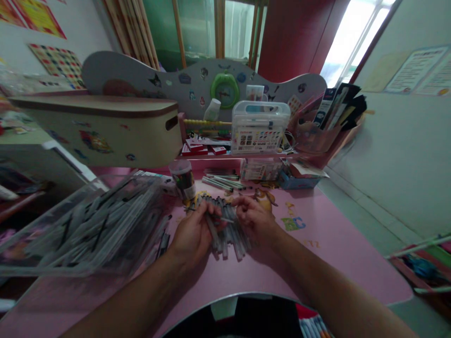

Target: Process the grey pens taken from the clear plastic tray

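A bunch of pens (pixel 230 237) with clear grey barrels and dark ends lies on the pink desk in front of me. My left hand (pixel 195 230) curls over the left side of this bunch, its fingers closed on a grey pen (pixel 213 231) that slants down toward me. On the right side, my right hand (pixel 254 217) has its fingers bent and pressed together close above the pens. Whatever sits in its fingertips is too small to make out. A thin pale stick (pixel 227 220) lies crosswise between both hands.
A clear plastic bin (pixel 88 270) full of pens stands at left. Behind my hands are a clear jar (pixel 183 177), more pens (pixel 223 182) in a row, a marker case (pixel 260 131) and a blue box (pixel 299 180). A cream storage box (pixel 137 141) overhangs the back left.
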The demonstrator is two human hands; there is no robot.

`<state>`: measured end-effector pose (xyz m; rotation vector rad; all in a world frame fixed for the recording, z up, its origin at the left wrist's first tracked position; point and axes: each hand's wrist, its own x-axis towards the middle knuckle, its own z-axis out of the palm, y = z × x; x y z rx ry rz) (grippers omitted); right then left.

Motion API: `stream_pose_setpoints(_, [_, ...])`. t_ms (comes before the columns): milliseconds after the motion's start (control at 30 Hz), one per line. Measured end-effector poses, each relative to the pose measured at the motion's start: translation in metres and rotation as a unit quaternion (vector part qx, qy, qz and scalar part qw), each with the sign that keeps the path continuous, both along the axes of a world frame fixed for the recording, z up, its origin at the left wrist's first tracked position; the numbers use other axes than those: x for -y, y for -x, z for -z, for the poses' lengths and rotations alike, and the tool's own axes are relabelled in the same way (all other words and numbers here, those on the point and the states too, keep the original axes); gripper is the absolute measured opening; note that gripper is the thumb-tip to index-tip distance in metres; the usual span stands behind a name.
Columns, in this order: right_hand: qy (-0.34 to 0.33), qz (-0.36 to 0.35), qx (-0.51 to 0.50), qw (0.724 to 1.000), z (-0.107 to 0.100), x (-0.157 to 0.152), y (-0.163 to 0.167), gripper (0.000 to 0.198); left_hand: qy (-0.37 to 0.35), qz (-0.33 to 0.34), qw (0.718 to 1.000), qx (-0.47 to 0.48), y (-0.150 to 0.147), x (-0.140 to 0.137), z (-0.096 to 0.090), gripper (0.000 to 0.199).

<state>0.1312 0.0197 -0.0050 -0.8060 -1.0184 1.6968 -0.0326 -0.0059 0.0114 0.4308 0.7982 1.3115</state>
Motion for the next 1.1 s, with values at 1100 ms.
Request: stream_pose_setpoints(1100, [-0.329, 0.179, 0.278, 0.885, -0.011, 0.002, -0.011, 0.02, 0.089, 0.15, 0.984, -0.025, -0.005, 0.021, -0.024, 0.011])
